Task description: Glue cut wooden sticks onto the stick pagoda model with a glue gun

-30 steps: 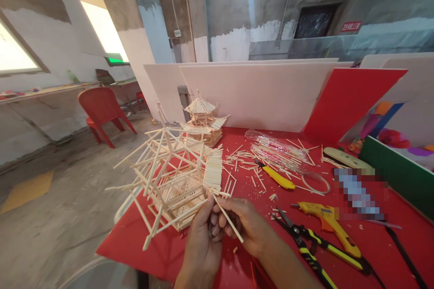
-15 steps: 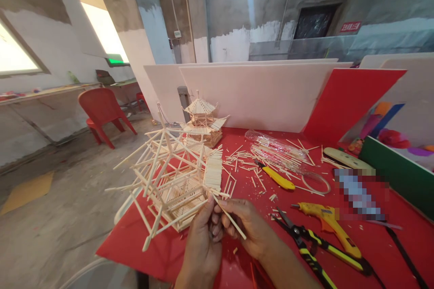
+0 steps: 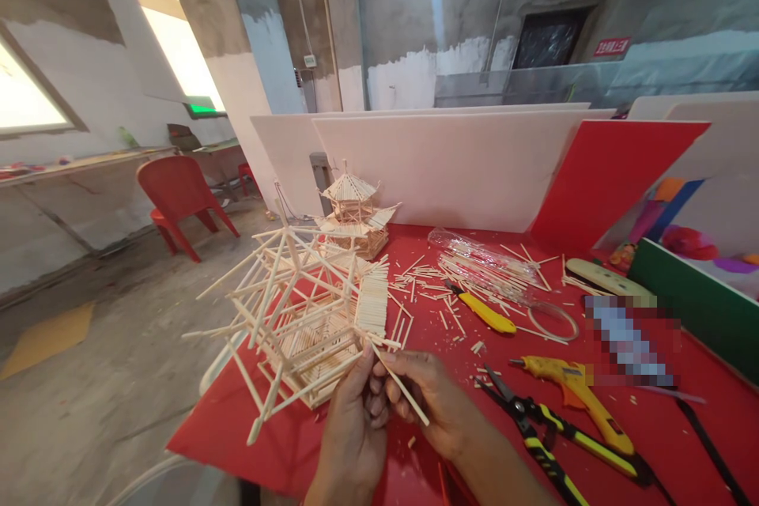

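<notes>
A pavilion frame (image 3: 288,261) of thin wooden sticks stands at the table's left front, with a strip of closely laid sticks (image 3: 372,300) on its right side. My left hand (image 3: 354,427) is closed at the frame's near right corner, its thumb pressed where the sticks meet; the fingertips are partly hidden. Right beside it, my right hand (image 3: 442,395) pinches a wooden stick (image 3: 418,411). This stick slants down to the right, its upper end at the corner by my left thumb. Behind the frame stands a roofed stick pagoda (image 3: 351,190).
On the red table (image 3: 439,458) lie a yellow utility knife (image 3: 489,311), a yellow glue gun (image 3: 578,391) and black-yellow cutters (image 3: 534,419). Loose sticks and offcuts surround a clear plastic bag of sticks (image 3: 486,261). White boards (image 3: 451,166) stand along the back.
Both hands stay at the frame's corner. The stick's free end and my right hand have shifted very slightly; the frame has moved barely, a little down and left.
</notes>
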`<state>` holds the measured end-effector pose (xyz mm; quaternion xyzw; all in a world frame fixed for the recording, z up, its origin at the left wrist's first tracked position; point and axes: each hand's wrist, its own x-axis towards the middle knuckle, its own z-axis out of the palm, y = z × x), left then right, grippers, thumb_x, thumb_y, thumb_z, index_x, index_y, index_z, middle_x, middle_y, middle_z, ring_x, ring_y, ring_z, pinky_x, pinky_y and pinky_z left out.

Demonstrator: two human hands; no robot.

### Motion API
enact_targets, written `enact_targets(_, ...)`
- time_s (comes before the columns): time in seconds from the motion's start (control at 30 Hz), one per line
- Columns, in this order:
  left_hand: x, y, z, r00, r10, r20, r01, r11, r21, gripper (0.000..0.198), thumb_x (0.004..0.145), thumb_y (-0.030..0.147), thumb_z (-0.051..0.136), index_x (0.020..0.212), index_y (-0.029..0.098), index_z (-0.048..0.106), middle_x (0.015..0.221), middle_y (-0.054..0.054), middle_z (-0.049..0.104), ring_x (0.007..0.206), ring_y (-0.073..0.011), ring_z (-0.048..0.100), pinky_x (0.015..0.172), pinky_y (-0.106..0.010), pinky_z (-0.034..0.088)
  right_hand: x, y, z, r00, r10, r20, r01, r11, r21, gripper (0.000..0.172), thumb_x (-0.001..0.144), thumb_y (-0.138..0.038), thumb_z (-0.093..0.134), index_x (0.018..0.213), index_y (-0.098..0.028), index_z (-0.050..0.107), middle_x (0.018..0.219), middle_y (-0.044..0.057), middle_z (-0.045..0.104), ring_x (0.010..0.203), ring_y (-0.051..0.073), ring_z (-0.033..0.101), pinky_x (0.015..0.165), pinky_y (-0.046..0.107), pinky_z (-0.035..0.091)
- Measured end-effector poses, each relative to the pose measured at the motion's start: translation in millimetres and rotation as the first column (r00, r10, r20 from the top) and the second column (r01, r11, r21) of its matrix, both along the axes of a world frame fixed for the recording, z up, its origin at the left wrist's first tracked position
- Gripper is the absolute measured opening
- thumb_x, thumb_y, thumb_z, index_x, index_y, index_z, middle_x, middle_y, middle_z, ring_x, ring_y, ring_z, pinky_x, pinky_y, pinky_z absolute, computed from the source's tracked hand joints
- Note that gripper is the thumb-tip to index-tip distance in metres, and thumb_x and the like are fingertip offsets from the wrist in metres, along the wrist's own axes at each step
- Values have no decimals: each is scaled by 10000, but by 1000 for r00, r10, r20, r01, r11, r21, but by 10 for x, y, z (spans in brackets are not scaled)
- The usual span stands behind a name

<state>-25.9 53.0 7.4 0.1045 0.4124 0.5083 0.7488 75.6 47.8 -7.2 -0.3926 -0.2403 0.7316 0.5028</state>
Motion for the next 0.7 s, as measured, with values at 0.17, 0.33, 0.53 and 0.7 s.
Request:
enact_targets(0.17, -15, 0, -6, 999, -7, -38, 8, 1000, 16, 446, 509, 387, 918, 589, 137, 557, 438, 75, 477, 336, -5, 330, 326, -126, 202, -4, -5, 10, 1000, -1, 3, 1, 1000, 1, 421, 680, -508, 780, 754, -98, 722, 491, -23, 591, 357, 36, 455, 365, 153, 280)
enact_targets(0.33, -20, -6, -22, 994, -38, -104, 48, 994, 96, 447, 588, 472, 868, 608, 145, 563, 433, 52, 503, 337, -22, 345, 332, -134, 199, -16, -15, 36, 1000, -17, 14, 17, 1000, 9, 428, 677, -509, 781, 749, -92, 722, 474, -23, 581, 356, 39, 448, 365, 156, 282)
enact_targets(0.53, -2, -15, 24, 985, 44, -166, -12, 982, 186, 393, 631, 439, 859, 696, 150, 602, 454, 56, 504, 375, -56, 423, 346, -145, 293, -22, 10, 50, 1000, -26, 17, 26, 1000, 8, 439, 649, -519, 791, 718, -92, 716, 476, -14, 583, 357, 41, 449, 375, 158, 290)
enact_targets(0.7, 5, -30, 133, 986, 65, -153, -33, 978, 205, 376, 651, 392, 861, 826, 158, 624, 541, 43, 566, 424, -97, 520, 379, -186, 413, -32, 3, 76, 999, -29, 22, 29, 999, 19, 440, 663, -530, 785, 679, -98, 701, 484, -11, 578, 371, 41, 448, 390, 161, 304)
